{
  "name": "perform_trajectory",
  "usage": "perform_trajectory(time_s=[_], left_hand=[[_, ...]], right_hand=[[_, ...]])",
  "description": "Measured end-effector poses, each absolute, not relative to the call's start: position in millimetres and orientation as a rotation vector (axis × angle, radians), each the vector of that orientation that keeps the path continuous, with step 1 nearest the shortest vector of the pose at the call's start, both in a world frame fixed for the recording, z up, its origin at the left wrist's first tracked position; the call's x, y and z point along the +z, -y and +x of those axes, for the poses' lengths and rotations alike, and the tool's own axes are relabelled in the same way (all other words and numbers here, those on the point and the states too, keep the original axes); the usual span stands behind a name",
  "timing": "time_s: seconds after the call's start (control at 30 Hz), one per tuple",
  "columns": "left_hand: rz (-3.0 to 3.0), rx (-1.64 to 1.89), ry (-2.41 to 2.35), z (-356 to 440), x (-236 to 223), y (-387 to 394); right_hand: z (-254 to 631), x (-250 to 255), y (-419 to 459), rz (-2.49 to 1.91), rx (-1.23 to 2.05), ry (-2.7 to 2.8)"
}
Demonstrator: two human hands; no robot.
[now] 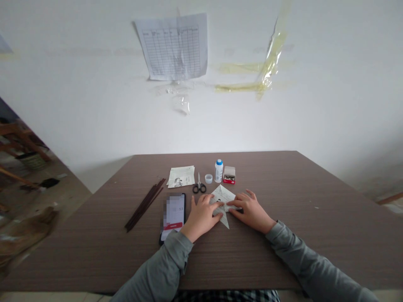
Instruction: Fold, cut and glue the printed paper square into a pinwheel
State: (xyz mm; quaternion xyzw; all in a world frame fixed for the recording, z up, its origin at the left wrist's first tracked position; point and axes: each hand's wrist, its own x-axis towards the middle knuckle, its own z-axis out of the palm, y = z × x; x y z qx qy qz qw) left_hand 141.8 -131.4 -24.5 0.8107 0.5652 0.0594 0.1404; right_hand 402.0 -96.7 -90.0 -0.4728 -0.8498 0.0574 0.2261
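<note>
A printed sheet of paper (222, 192), folded into a pointed shape, lies on the brown table between my two hands. One tip of it points away from me and a narrow tip points toward me. My left hand (201, 214) grips its left side, fingers over the paper and thumb near the lower tip. From the right, my right hand (252, 211) pinches the middle of the paper with thumb and forefinger, its other fingers bent above. The fingers of both hands hide part of the folds. Just beyond my left hand lie black-handled scissors (199, 186).
A phone (173, 216) lies left of my left hand, with thin dark sticks (145, 205) farther left. Behind are printed papers (181, 176), a small clear cup (208, 179), a white bottle with blue cap (218, 171) and a red-and-white box (229, 175). A wall (220, 130) rises behind the table (315, 239).
</note>
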Motion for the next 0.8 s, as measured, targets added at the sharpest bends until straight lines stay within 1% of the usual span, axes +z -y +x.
perform_trajectory(time_s=[0.37, 0.8], left_hand=[[2.373, 0.179, -1.653, 144.2, -23.7, 132.1], [2.36, 0.214, -1.655, 145.0, -26.4, 130.6]], right_hand=[[398.4, -84.9, 99.3, -1.353, 0.115, 2.393], [398.4, -78.8, 99.4, -1.364, 0.193, 2.346]])
